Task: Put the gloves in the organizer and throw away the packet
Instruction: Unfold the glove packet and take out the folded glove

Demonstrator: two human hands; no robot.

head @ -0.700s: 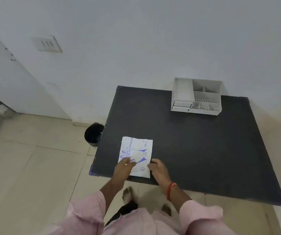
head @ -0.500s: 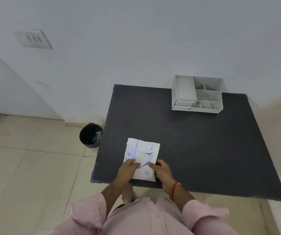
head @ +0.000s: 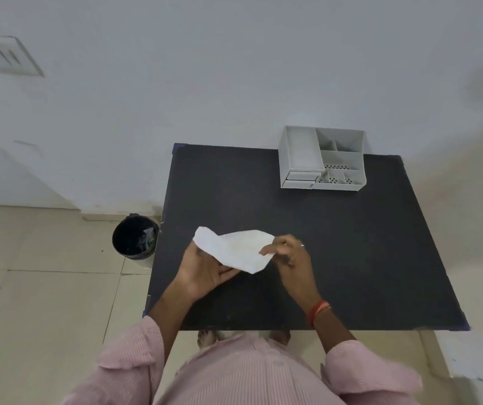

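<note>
The person stands at the near edge of the black table (head: 351,258) and holds the white packet (head: 234,249) lifted above its surface between both hands. The left hand (head: 205,270) lies palm-up beneath the packet's left part, fingers loosely curled, supporting rather than pinching as far as can be seen. The right hand (head: 289,255) closes thumb and fingertips on the packet's right edge in a tight pinch; a ring shows on one finger. The packet's long axis runs roughly left to right between the two grips, with its left end curling upward and away from the person and its lower right corner pointing down toward the near table edge. The blank side faces the camera; no opening is visible, and no gloves can be seen outside it. The step in hand is judged to be opening the packet. The next move calls for the two grips to work against each other, peeling or tearing along one edge while the left hand firms its hold, so that the contents do not spill. The grey organizer (head: 322,159) stands well beyond the grip, toward the far right, against the wall. The black bin (head: 135,238) sits on the floor to the left of the grip, just beside the table edge.
</note>
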